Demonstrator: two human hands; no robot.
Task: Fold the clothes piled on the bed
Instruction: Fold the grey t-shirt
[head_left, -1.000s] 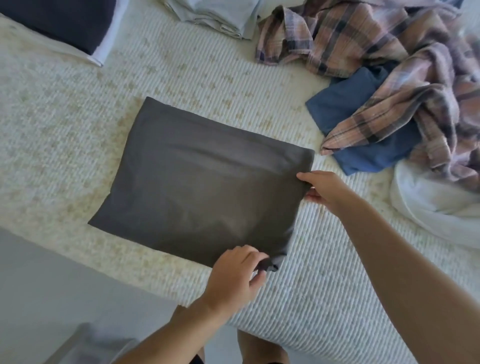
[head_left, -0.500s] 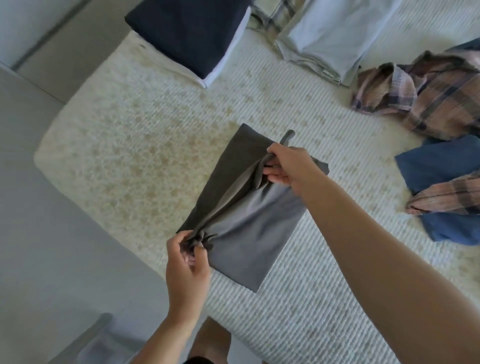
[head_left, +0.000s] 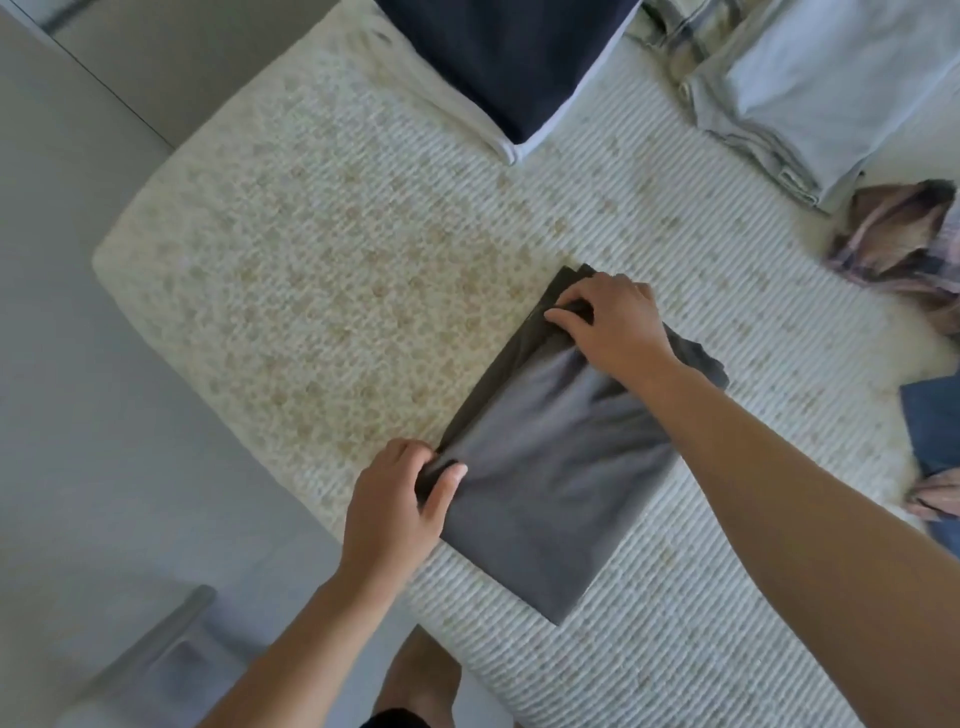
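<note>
Grey shirt (head_left: 550, 467) lying folded into a narrow rectangle on the bed (head_left: 322, 270), running from the near edge up toward the middle, long side slanting far-left to near-right. Being held at both ends of its left fold.

Left hand (head_left: 397, 499) gripping the near-left corner: thumb lying on top of the cloth, pointing right, fingers curled round the bunched edge and pinching it against the thumb. Fingers close together, not spread.

Right hand (head_left: 613, 325) reaching across from the right and gripping the far corner: fingers bent and slightly apart, tips pressing into the dark fold, index finger stretching out to the left along the edge. Thumb hidden under the hand, so unclear whether pinching from below. Forearm crossing over the right side of the shirt, covering part of it.

Lying at the far end of the bed: navy garment (head_left: 509, 57) folded on top of something white, and to its right a pale blue stack (head_left: 810, 88) of folded clothes. Lying crumpled at the right edge, well apart from the shirt: plaid cloth (head_left: 904, 239), and nearer, a blue garment (head_left: 935, 431) only partly in view.

Showing at the bottom, below the bed's near edge: a bare knee (head_left: 423, 670), and grey floor (head_left: 78, 467) to the left.
</note>
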